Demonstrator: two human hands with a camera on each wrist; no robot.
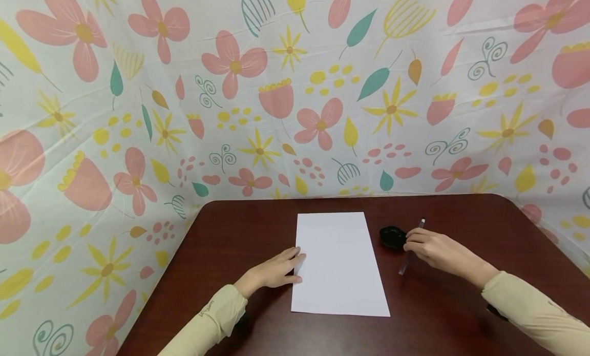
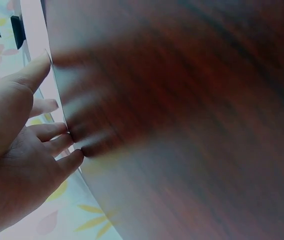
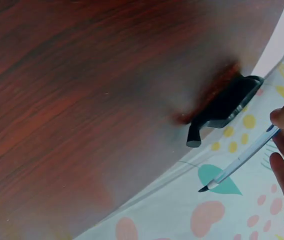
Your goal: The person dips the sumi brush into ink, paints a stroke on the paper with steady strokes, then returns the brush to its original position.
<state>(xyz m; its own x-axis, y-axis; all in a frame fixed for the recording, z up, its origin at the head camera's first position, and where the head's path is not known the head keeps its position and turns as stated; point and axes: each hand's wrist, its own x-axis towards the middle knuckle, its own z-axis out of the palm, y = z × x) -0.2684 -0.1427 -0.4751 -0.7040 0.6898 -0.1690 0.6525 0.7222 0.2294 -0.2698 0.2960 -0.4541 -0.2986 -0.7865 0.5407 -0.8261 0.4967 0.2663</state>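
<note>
A blank white sheet of paper (image 1: 338, 264) lies lengthwise on the dark wooden table. My left hand (image 1: 278, 268) rests at its left edge, fingers spread and fingertips on the paper. In the left wrist view, the left hand (image 2: 27, 130) shows its thumb apart from the other fingers along the sheet's edge. To the right of the paper, my right hand (image 1: 430, 248) pinches a slim brush (image 1: 403, 265). In the right wrist view the brush (image 3: 242, 159) has a pale barrel and a dark pointed tip. A small black dish (image 1: 392, 236) sits just left of the right hand's fingers.
The reddish-brown table (image 1: 239, 233) has rounded far corners. Behind it and on the left hangs a white cloth (image 1: 299, 54) printed with pink, yellow and green flowers and leaves. In the right wrist view the black dish (image 3: 227, 102) shows a short stub handle.
</note>
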